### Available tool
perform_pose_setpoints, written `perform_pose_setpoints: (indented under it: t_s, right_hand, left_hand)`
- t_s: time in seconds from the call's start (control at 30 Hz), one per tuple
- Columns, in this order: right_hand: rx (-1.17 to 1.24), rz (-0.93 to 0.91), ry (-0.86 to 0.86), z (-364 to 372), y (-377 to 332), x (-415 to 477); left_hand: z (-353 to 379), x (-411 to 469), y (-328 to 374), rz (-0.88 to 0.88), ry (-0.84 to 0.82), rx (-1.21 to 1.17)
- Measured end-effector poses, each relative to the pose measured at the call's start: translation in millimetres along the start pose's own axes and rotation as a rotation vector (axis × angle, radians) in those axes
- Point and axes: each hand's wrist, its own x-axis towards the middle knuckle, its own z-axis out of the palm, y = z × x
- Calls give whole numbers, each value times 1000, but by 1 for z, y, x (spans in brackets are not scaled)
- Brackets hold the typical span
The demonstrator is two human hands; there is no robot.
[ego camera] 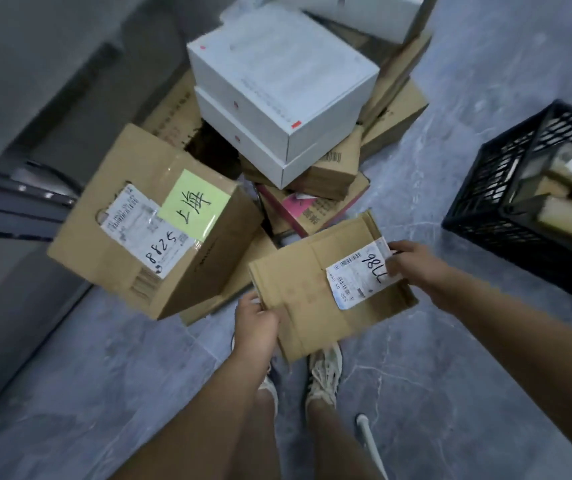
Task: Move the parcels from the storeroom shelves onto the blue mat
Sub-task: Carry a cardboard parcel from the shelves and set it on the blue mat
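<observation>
I hold a flat brown cardboard parcel point(315, 292) with a white label marked "7786" above my feet. My left hand point(255, 323) grips its near left edge and my right hand point(416, 265) grips its right edge by the label. Just beyond it lies a pile of parcels on the floor: a brown box point(152, 223) with a green note and a label marked "5288", two stacked white boxes point(284, 88), and several brown boxes beneath them. No blue mat shows under the pile; the floor here is grey marble-patterned tile.
A black plastic crate point(527, 202) holding small boxes stands at the right. A dark metal rail point(10, 206) and grey wall run along the left. A white cable point(371, 441) lies by my right foot.
</observation>
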Motion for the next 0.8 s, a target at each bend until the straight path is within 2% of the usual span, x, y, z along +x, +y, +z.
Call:
perform_pose_setpoints:
  t_s: [0.13, 0.3, 0.4, 0.53, 0.67, 0.8]
  right_hand:
    - [58, -81, 50, -67, -55, -85]
    - [101, -313, 141, -123, -125, -197]
    - [90, -459, 117, -139, -161, -260]
    - [74, -575, 96, -151, -199, -322]
    - [22, -660, 197, -149, -228, -359]
    - [-1, -691, 208, -129, -251, -395]
  left_hand:
    - [-22, -78, 90, 209, 28, 21]
    - [-71, -190, 186, 473, -11, 8]
    - [-105, -251, 222, 579, -66, 74]
    - [-154, -315, 252, 768, -116, 288]
    - [-201, -356, 260, 926, -118, 562]
    - [-235, -381, 255, 1038, 24, 571]
